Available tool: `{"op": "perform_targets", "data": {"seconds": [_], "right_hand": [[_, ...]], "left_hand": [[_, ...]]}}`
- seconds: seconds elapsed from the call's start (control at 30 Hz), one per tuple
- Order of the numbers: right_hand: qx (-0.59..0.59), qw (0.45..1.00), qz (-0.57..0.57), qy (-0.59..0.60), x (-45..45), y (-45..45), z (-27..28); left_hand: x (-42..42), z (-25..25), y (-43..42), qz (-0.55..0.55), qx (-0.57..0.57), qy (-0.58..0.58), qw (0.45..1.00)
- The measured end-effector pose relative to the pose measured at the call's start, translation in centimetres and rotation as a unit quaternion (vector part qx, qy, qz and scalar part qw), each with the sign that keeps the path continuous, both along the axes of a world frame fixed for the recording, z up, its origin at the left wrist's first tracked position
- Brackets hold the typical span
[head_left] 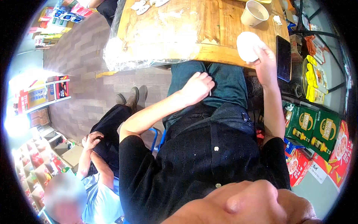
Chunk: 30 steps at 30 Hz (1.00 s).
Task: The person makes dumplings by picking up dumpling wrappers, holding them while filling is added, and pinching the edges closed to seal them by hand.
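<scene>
My right hand [265, 59] is at the table's near right edge, with thumb and fingers closed on a white round disc [247, 45]. The disc's flat face is toward me; what it is made of I cannot tell. My left hand [197, 88] lies on my lap over dark green trousers, fingers curled in. A small pale edge shows beside those fingers, too small to name. Beyond the disc a paper cup [254, 14] stands on the wooden table [220, 37]. Right of my right hand lies a black phone [283, 58].
Clear plastic film [149, 59] covers the table's left part, with white pieces [143, 6] at the back. Another person [100, 194] sits at my left, hands together. Green boxes [313, 127] and yellow packets [315, 80] stand at right. Shelves with goods [37, 160] line the left.
</scene>
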State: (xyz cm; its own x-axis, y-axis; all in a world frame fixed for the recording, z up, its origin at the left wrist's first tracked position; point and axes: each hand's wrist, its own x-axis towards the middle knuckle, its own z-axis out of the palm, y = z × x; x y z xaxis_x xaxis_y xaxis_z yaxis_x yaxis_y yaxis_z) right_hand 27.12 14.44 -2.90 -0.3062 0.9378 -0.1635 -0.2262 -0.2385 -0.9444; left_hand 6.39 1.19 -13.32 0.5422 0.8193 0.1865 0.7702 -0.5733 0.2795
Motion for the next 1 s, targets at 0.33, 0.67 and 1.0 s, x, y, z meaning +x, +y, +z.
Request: {"op": "perform_targets", "data": {"seconds": [0.33,0.67,1.0], "right_hand": [[0.169,0.945,0.064,-0.272,1.9,2.7,-0.8],[0.303,0.93,0.121,-0.172,-0.6,-4.7,2.2],[0.385,0.88,0.131,-0.244,-3.1,-6.8,2.6]], "left_hand": [[-0.8,7.7,-1.4,0.171,-0.312,-0.717,0.599],[-0.2,10.6,-0.9,0.173,-0.265,-0.744,0.588],[-0.1,11.7,1.1,0.11,0.082,-0.458,0.879]]}}
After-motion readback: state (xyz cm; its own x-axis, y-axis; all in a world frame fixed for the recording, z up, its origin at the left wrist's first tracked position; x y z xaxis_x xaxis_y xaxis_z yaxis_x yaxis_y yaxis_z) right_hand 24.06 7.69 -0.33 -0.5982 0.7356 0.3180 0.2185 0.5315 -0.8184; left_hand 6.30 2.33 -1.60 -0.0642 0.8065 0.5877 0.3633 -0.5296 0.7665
